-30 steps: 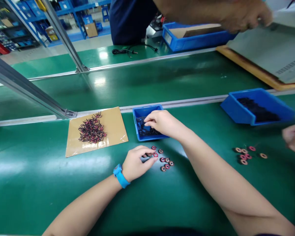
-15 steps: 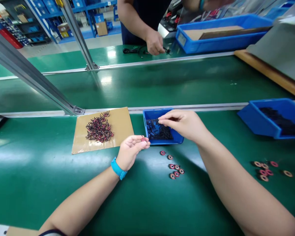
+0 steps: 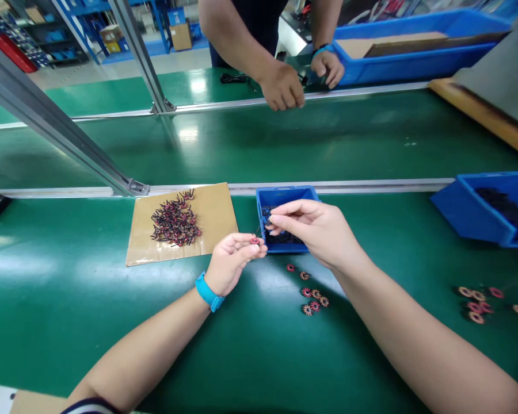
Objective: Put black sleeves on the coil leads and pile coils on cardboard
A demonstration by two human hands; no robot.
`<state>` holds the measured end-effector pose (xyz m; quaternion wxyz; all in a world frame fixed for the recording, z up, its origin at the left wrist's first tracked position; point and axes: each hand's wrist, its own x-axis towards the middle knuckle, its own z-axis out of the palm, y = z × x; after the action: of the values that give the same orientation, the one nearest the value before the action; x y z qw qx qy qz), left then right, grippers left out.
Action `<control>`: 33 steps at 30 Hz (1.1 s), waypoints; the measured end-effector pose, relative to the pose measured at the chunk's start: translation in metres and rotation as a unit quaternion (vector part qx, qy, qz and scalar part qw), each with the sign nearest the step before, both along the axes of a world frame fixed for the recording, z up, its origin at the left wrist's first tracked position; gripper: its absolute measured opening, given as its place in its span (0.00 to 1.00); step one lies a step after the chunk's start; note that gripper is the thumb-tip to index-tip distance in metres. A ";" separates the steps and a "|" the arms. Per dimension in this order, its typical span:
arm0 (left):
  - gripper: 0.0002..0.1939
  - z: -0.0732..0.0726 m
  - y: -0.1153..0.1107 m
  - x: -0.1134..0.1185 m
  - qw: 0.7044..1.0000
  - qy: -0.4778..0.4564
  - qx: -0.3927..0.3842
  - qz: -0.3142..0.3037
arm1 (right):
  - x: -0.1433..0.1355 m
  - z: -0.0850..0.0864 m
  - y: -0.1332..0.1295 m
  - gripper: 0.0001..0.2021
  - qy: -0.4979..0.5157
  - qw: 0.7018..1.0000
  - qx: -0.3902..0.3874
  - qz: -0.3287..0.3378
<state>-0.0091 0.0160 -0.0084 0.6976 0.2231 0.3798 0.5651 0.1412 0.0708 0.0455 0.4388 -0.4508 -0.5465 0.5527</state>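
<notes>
My left hand (image 3: 237,259), with a blue band on its wrist, pinches a small red ring part (image 3: 255,241) with thin wire ends. Just right of it, my right hand (image 3: 313,227) is closed at the fingertips on a thin dark piece (image 3: 267,223), too small to make out well. Beneath the right hand is a small blue bin (image 3: 286,191) holding dark short pieces. Several red and copper ring parts (image 3: 315,294) lie on the green table in front of the bin. To the left, a pile of ring parts with black leads (image 3: 175,223) rests on a cardboard sheet (image 3: 218,215).
Another blue bin (image 3: 479,213) with dark pieces stands at the right, with more rings (image 3: 476,307) in front. A metal post (image 3: 82,144) slants at the left. Across the table, a person's hands (image 3: 282,86) work near a large blue tray (image 3: 414,63).
My right hand has moved left and down, out from over the bin towards the ring in my left hand. The other person's hands have come closer together. The view has shifted slightly.
</notes>
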 end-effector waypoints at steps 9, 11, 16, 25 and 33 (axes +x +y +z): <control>0.16 -0.002 0.000 -0.001 1.000 0.008 0.010 -0.001 | -0.003 0.001 -0.002 0.13 0.014 0.999 -0.030 0.002; 0.16 -0.002 0.000 -0.001 1.000 0.004 0.012 -0.001 | -0.004 0.001 -0.003 0.13 0.014 0.999 -0.036 0.002; 0.16 0.000 0.000 -0.001 1.000 -0.003 0.008 0.005 | -0.003 0.001 -0.002 0.12 0.015 0.999 -0.037 0.002; 0.15 -0.001 0.000 0.000 1.000 -0.012 0.018 0.003 | -0.002 -0.002 -0.002 0.09 0.017 0.999 -0.029 0.013; 0.15 0.003 0.000 0.001 1.000 -0.010 0.011 0.011 | -0.004 0.003 -0.006 0.08 -0.001 1.000 -0.022 0.011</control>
<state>-0.0080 0.0162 -0.0058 0.6927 0.2209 0.3690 0.5789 0.1369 0.0648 0.0484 0.4220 -0.4547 -0.5400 0.5689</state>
